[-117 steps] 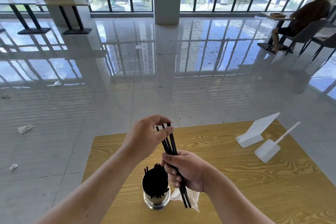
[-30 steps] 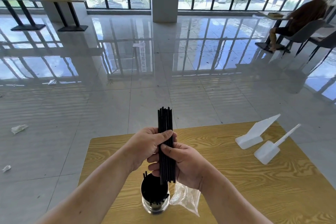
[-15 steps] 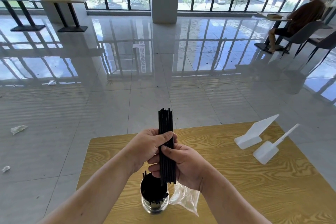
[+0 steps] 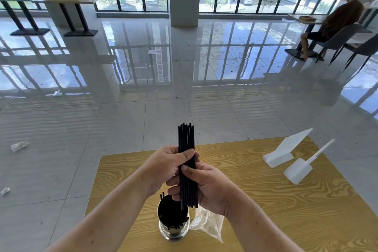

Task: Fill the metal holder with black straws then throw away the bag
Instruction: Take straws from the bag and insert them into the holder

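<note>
A tight bundle of black straws stands upright, gripped by both hands. My left hand wraps its upper part, thumb across the front. My right hand grips the lower part, and the bundle's bottom ends hang just above the metal holder. The holder stands on the wooden table near its front edge and has several black straws inside. A clear plastic bag hangs below my right hand beside the holder; whether that hand holds it is hidden.
Two white plastic stands lie on the table's right side. Beyond the table is glossy tiled floor with scraps of litter. A person sits at a far table on the right.
The loose handful of straws from earlier is now squared into one upright bundle held in both hands. In the last second the bundle sank slightly toward the holder.
</note>
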